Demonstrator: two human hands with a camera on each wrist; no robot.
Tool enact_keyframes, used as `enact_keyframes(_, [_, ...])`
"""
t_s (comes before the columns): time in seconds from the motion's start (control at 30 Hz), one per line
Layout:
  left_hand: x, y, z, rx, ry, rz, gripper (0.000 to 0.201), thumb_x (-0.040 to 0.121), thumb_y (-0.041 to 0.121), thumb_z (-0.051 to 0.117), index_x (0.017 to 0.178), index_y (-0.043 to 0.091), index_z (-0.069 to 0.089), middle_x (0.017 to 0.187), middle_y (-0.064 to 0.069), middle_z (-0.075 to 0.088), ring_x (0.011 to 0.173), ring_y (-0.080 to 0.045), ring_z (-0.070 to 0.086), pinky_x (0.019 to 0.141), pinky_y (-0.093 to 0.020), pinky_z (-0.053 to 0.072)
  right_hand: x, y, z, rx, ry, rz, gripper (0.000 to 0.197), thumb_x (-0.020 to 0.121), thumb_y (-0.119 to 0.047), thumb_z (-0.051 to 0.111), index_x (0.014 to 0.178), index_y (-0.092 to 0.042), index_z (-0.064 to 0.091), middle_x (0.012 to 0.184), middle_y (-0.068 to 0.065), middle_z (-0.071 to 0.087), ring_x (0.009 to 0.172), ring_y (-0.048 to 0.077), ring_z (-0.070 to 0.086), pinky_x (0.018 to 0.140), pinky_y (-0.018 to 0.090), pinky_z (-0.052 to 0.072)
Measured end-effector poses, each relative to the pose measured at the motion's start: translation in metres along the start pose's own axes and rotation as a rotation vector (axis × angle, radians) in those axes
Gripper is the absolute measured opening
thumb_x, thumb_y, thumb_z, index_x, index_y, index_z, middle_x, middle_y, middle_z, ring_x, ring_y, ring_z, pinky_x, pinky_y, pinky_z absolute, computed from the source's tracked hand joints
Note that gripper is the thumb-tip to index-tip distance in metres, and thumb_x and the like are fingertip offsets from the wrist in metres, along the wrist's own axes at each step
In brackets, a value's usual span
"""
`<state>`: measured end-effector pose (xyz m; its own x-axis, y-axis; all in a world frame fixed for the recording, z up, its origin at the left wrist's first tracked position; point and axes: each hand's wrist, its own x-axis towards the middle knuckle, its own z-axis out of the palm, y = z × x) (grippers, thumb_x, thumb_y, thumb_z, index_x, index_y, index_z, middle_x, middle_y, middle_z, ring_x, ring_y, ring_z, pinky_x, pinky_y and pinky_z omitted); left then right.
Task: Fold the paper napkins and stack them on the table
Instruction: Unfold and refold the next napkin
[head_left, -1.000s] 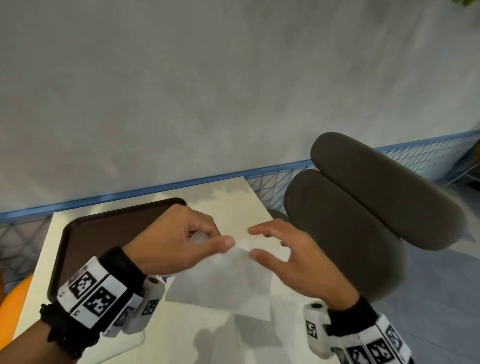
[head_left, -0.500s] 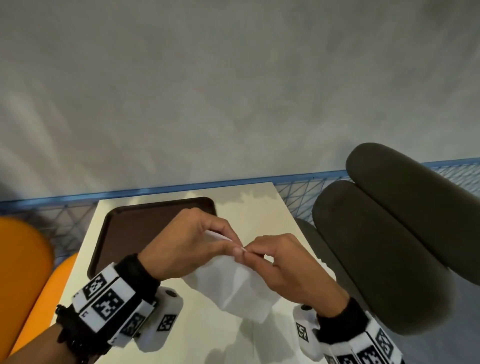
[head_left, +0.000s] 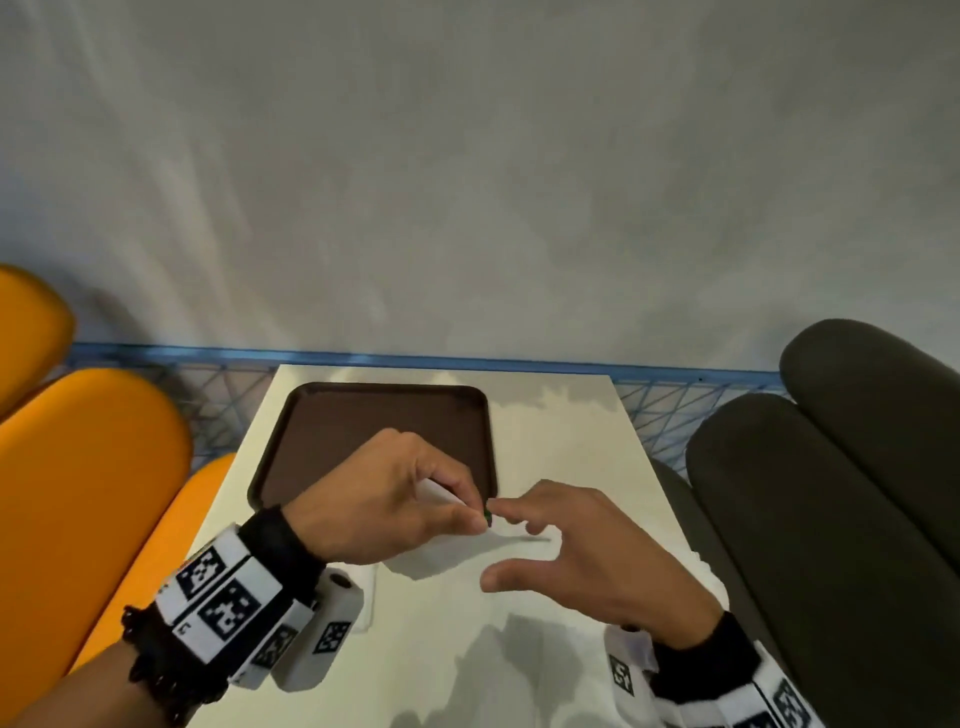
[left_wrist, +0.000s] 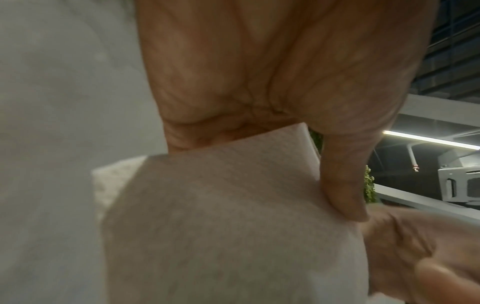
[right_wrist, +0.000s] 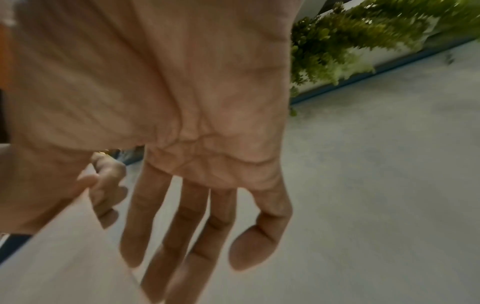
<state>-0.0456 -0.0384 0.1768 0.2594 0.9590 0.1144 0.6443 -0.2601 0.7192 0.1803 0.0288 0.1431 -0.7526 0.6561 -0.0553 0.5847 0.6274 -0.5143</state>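
Sitting at the far left are orange seats (head_left: 93, 467), just beside the white table (head_left: 561, 431). A dark brown tray (head_left: 363, 421) lies on the table's far left part, near the wall (head_left: 467, 182) and the blue mesh rail (head_left: 665, 405) behind. In front of the tray, the left hand (head_left: 384, 504) is raised above the table, thumb and fingers curled and pinching a folded white napkin (head_left: 441, 551) at its upper edge; the wrist view shows the napkin (left_wrist: 228, 216) lying against the palm with the thumb (left_wrist: 342, 185) pressed on it, the paper doubled over. The napkin hangs down toward the tabletop, though whether its lower edge touches cannot be told. Another white sheet (head_left: 370, 597) lies flat on the table under the left wrist, mostly hidden. Just right of the napkin, the right hand (head_left: 587, 561) hovers with fingers (right_wrist: 192, 226) spread and nearly straight, holding nothing, its fingertips close to the left thumb. At the far right stand dark grey cushions (head_left: 831, 493). Blurred green foliage (right_wrist: 363, 35) shows in the right wrist view.
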Motion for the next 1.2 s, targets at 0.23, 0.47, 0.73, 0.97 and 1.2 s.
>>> enact_keyframes(0.23, [-0.038, -0.029, -0.028, -0.142, 0.229, -0.120, 0.010, 0.085, 0.031, 0.073, 0.082, 0.023, 0.079, 0.082, 0.008, 0.076, 0.080, -0.011, 0.071, 0.070, -0.018, 0.055, 0.035, -0.017, 0.025, 0.108, -0.004, -0.275, 0.051, 0.100, -0.046, 0.054, 0.061, -0.013, 0.049, 0.060, -0.002, 0.045, 0.062, 0.016, 0.045, 0.061, 0.035, 0.039])
enact_keyframes(0.47, [-0.081, -0.092, -0.015, -0.296, -0.061, -0.368, 0.055, 0.071, 0.054, 0.082, 0.119, 0.036, 0.065, 0.114, 0.016, 0.070, 0.108, -0.004, 0.065, 0.090, -0.028, 0.055, 0.068, -0.036, 0.060, 0.176, -0.173, -0.252, 0.053, 0.098, -0.041, 0.060, 0.055, -0.015, 0.044, 0.055, 0.004, 0.040, 0.053, 0.016, 0.036, 0.053, 0.026, 0.027])
enact_keyframes(0.73, [-0.131, -0.201, 0.019, -0.538, 0.087, -0.786, 0.019, 0.085, 0.030, 0.076, 0.089, 0.011, 0.079, 0.090, -0.003, 0.079, 0.083, -0.021, 0.075, 0.081, -0.035, 0.058, 0.089, -0.004, 0.169, 0.511, -0.532, 0.251, 0.013, 0.084, -0.034, 0.078, 0.076, -0.026, 0.072, 0.074, -0.018, 0.068, 0.068, -0.001, 0.059, 0.065, 0.018, 0.041])
enact_keyframes(0.97, [-0.154, -0.302, 0.042, -0.487, 0.252, -1.127, 0.011, 0.091, 0.012, 0.068, 0.084, 0.011, 0.077, 0.082, -0.007, 0.076, 0.070, -0.021, 0.068, 0.067, -0.033, 0.056, 0.127, -0.011, 0.256, 0.798, -0.143, 0.671, 0.028, 0.089, -0.006, 0.070, 0.064, -0.017, 0.065, 0.054, -0.011, 0.058, 0.050, 0.005, 0.054, 0.053, 0.019, 0.040])
enact_keyframes(1.2, [-0.141, -0.345, 0.048, -0.109, 0.310, -1.168, 0.024, 0.088, 0.024, 0.070, 0.076, 0.003, 0.067, 0.073, -0.007, 0.064, 0.072, -0.026, 0.059, 0.061, -0.030, 0.043, 0.168, -0.004, 0.303, 0.520, 0.057, 0.845, 0.042, 0.085, -0.032, 0.071, 0.051, -0.023, 0.049, 0.066, -0.004, 0.060, 0.070, 0.021, 0.059, 0.069, 0.031, 0.050])
